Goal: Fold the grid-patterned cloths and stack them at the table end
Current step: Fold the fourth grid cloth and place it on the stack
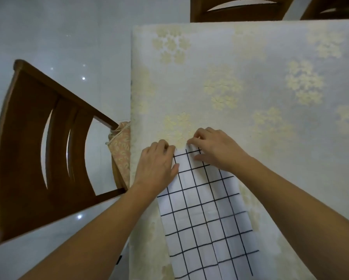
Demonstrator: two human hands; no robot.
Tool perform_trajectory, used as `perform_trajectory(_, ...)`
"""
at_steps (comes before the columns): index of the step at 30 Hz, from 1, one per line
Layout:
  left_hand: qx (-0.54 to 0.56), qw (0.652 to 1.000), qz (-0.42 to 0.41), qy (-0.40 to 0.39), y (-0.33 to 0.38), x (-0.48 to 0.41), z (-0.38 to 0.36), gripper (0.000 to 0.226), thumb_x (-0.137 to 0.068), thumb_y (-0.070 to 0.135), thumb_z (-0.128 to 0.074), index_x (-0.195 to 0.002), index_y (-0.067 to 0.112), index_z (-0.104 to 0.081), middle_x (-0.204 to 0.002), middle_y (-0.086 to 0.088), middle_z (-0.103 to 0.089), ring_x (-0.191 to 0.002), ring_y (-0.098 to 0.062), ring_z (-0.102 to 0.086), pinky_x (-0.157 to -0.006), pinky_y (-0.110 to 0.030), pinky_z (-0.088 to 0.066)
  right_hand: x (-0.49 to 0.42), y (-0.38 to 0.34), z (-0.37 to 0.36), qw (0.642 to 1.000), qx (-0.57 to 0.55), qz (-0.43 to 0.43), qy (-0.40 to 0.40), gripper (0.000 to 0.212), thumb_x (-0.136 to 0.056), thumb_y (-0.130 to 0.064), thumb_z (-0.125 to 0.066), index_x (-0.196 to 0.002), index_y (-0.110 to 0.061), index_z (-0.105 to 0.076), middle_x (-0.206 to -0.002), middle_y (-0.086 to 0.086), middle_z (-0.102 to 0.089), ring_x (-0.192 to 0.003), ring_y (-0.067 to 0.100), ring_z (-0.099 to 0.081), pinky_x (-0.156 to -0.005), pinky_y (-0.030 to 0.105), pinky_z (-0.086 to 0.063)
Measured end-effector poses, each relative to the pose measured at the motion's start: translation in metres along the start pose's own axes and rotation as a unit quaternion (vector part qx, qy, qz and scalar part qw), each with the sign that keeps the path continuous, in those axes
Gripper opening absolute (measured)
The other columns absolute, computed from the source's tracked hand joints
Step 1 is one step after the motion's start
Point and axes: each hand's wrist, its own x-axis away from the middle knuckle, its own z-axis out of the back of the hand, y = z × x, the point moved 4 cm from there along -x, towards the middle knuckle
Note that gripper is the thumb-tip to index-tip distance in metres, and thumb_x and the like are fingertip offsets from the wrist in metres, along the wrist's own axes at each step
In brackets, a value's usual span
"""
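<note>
White fabric crossed by thin black grid lines, the grid-patterned cloth [207, 215] lies as a long narrow strip on the table, running from the near edge of the view up toward the middle of the tabletop, close to the table's left side. Its narrow width and the faint lengthwise creases suggest it has already been folded along its length, though how many layers it holds cannot be told.

Both hands sit at the strip's far end. The left hand [156, 164] rests on the far left corner with fingers curled down and pressed together over the edge. The right hand [214, 147] covers the far right corner, fingertips bunched and seemingly pinching the cloth's end edge. My reading is that they are squaring or gripping this end ahead of a crosswise fold.

Judged from this, the task is at an early stage: one cloth is partly folded, still long, and no finished stack shows anywhere on the visible table. Other cloths are not in view.

Underneath lies the pale cream tablecloth with yellow flower clusters [250, 77]. A brown wooden chair with a slatted back [38, 150] stands just beside the table's left side on a glossy light floor [68, 37], and another wooden chair back [240, 9] shows beyond the far end.
</note>
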Motion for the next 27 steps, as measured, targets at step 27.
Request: perform_trajectory(27, 0.036, 0.995, -0.078, 0.040, -0.014, -0.075, 0.044, 0.011, -0.092, 0.021, -0.062, -0.093, 0.011, -0.059, -0.078, -0.007, -0.060, -0.063, -0.029, -0.052, -0.056, -0.039, -0.042, -0.034, 0.027, 0.050, 0.996, -0.058, -0.062, -0.009, 0.018, -0.101, -0.034, -0.051, -0.112, -0.022, -0.043, -0.083, 0.003, -0.062, -0.069, 0.028, -0.056, -0.058, 0.036, -0.045)
